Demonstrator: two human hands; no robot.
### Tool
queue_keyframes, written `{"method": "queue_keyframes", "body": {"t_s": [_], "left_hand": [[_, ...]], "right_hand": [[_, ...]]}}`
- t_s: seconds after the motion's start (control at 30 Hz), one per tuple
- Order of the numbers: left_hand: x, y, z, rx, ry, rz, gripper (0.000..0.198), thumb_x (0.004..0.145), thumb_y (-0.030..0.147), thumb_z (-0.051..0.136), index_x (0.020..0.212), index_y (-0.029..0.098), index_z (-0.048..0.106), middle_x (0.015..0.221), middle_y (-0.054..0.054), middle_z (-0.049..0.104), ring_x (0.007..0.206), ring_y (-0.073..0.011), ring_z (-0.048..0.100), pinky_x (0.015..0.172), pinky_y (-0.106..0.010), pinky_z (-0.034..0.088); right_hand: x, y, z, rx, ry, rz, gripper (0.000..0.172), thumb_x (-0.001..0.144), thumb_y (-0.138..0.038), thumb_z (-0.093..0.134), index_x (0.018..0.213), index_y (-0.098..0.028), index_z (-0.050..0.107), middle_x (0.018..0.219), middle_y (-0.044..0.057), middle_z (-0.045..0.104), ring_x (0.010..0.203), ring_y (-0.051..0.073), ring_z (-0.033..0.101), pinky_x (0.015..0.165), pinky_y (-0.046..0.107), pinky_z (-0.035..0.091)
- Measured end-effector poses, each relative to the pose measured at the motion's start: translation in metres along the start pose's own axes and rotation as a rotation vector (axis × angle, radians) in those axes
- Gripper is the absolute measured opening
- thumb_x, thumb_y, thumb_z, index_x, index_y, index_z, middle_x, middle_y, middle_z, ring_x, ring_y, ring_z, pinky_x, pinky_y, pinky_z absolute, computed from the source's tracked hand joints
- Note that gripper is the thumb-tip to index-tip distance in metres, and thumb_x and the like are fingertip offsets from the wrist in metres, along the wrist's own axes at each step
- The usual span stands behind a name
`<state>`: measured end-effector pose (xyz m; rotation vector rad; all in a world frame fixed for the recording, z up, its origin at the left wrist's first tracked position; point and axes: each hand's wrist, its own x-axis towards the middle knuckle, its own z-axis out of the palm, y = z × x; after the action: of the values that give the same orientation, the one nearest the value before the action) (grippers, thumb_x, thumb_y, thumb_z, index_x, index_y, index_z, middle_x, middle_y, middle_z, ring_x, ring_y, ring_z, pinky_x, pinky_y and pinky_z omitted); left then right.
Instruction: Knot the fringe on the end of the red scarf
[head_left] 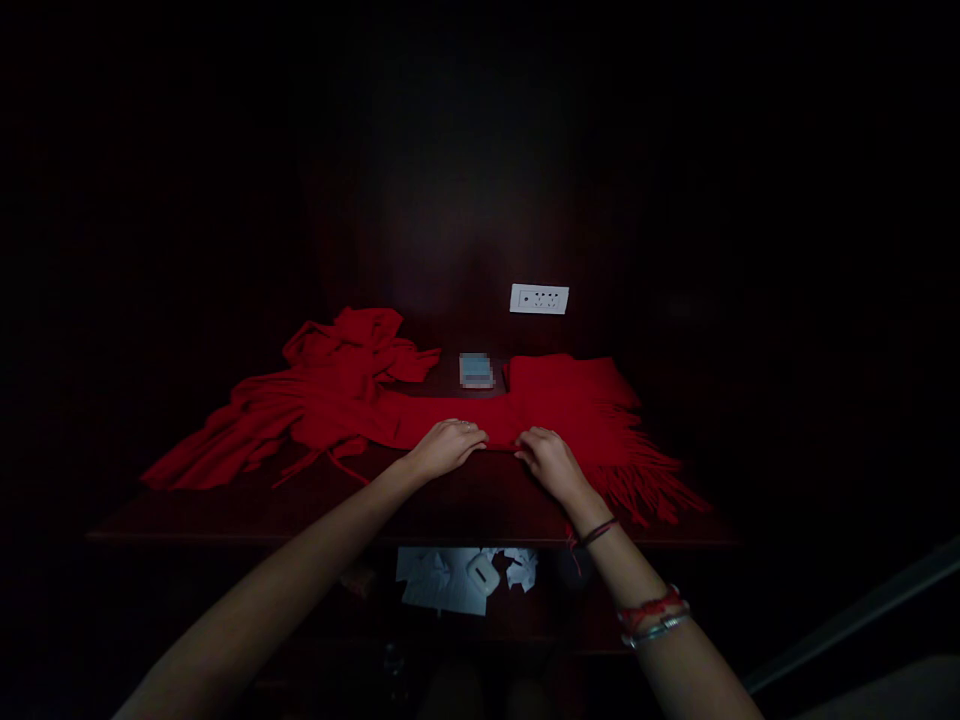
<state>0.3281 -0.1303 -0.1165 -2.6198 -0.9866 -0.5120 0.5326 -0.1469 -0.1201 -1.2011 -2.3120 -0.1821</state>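
Observation:
A long red scarf (457, 412) with fringed ends lies across the dark table. Its right part is folded flat, with the fringe hanging toward the front right, while the left part is bunched in loose heaps. My left hand (448, 446) grips the scarf's near edge at the middle, fingers curled on the cloth. Just to the right, my right hand (549, 460) pinches the same near edge beside the folded part. A small gap of red cloth separates the two hands. The fingertips are partly hidden by the hands themselves.
A small blurred light-blue item (476, 370) rests behind the scarf. On the dark back wall is a white power socket (538, 299). Below the tabletop (480, 515), a shelf holds white papers (442, 592) and a white earphone-like case (483, 575).

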Motion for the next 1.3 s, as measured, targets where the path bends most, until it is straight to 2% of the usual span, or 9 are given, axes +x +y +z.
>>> {"method": "queue_keyframes", "body": {"t_s": [0.17, 0.3, 0.53, 0.67, 0.9, 1.03, 1.17, 1.23, 1.3], "left_hand": [[0.001, 0.005, -0.003, 0.012, -0.002, -0.053, 0.02, 0.086, 0.026, 0.034, 0.087, 0.017, 0.052, 0.084, -0.004, 0.055, 0.081, -0.0155, 0.051, 0.074, -0.027, 0.038], [0.005, 0.009, 0.0, -0.048, 0.02, 0.002, 0.024, 0.081, 0.034, 0.044, 0.099, 0.019, 0.048, 0.097, -0.005, 0.051, 0.092, -0.0168, 0.047, 0.08, -0.028, 0.036], [0.015, 0.005, 0.014, -0.096, -0.034, 0.039, 0.023, 0.086, 0.028, 0.034, 0.086, 0.017, 0.055, 0.078, -0.003, 0.055, 0.076, -0.0136, 0.052, 0.07, -0.023, 0.039], [0.016, 0.001, 0.017, -0.143, -0.023, 0.018, 0.023, 0.086, 0.024, 0.034, 0.087, 0.017, 0.056, 0.082, -0.003, 0.059, 0.078, -0.0137, 0.054, 0.071, -0.023, 0.039], [0.016, 0.004, 0.017, -0.12, 0.002, -0.024, 0.019, 0.085, 0.025, 0.036, 0.089, 0.018, 0.053, 0.085, -0.003, 0.06, 0.08, -0.0147, 0.054, 0.072, -0.024, 0.039], [0.016, 0.006, 0.013, -0.072, -0.015, -0.042, 0.016, 0.084, 0.028, 0.038, 0.086, 0.018, 0.05, 0.081, -0.002, 0.058, 0.076, -0.0152, 0.054, 0.067, -0.024, 0.039], [0.017, 0.008, 0.007, -0.103, 0.028, -0.064, 0.015, 0.083, 0.03, 0.04, 0.082, 0.017, 0.049, 0.084, -0.002, 0.054, 0.077, -0.0145, 0.051, 0.068, -0.023, 0.039], [0.017, 0.007, 0.005, -0.156, 0.038, -0.08, 0.016, 0.083, 0.03, 0.04, 0.083, 0.017, 0.049, 0.084, -0.002, 0.054, 0.078, -0.0138, 0.05, 0.068, -0.022, 0.039], [0.017, 0.005, 0.006, -0.193, 0.025, -0.08, 0.016, 0.083, 0.03, 0.04, 0.083, 0.017, 0.05, 0.082, -0.001, 0.054, 0.078, -0.0133, 0.05, 0.068, -0.021, 0.039]], "right_hand": [[0.0, -0.002, -0.001, -0.029, -0.015, 0.03, 0.011, 0.078, -0.016, 0.047, 0.072, -0.017, 0.056, 0.07, 0.004, 0.054, 0.068, 0.014, 0.049, 0.062, 0.023, 0.035], [-0.001, -0.001, 0.0, -0.007, -0.017, 0.02, 0.011, 0.079, -0.019, 0.047, 0.074, -0.017, 0.057, 0.072, 0.004, 0.056, 0.07, 0.014, 0.05, 0.064, 0.023, 0.035], [0.001, 0.002, -0.001, -0.021, -0.031, 0.02, 0.013, 0.079, -0.024, 0.047, 0.076, -0.017, 0.057, 0.073, 0.004, 0.056, 0.072, 0.015, 0.05, 0.066, 0.025, 0.035], [0.001, 0.0, 0.0, -0.013, -0.006, -0.011, 0.013, 0.078, -0.026, 0.05, 0.087, -0.019, 0.055, 0.081, 0.005, 0.057, 0.08, 0.016, 0.05, 0.069, 0.026, 0.033], [0.002, -0.009, -0.001, -0.122, -0.01, 0.01, 0.014, 0.081, -0.024, 0.045, 0.076, -0.018, 0.056, 0.074, 0.005, 0.057, 0.075, 0.016, 0.05, 0.068, 0.027, 0.032], [0.015, -0.007, -0.015, -0.15, -0.12, -0.008, 0.012, 0.079, -0.021, 0.047, 0.073, -0.017, 0.057, 0.073, 0.005, 0.059, 0.07, 0.015, 0.052, 0.065, 0.025, 0.033], [0.026, 0.002, -0.025, 0.041, -0.285, -0.159, 0.007, 0.073, -0.025, 0.057, 0.076, -0.019, 0.057, 0.074, 0.002, 0.059, 0.068, 0.013, 0.053, 0.061, 0.021, 0.035], [0.025, 0.006, -0.022, 0.078, -0.267, -0.179, 0.012, 0.071, -0.026, 0.058, 0.081, -0.018, 0.057, 0.078, 0.002, 0.058, 0.071, 0.013, 0.053, 0.063, 0.021, 0.035], [0.02, 0.007, -0.015, 0.037, -0.201, -0.134, 0.011, 0.074, -0.024, 0.055, 0.082, -0.017, 0.057, 0.078, 0.003, 0.058, 0.072, 0.013, 0.052, 0.064, 0.022, 0.035]]}}
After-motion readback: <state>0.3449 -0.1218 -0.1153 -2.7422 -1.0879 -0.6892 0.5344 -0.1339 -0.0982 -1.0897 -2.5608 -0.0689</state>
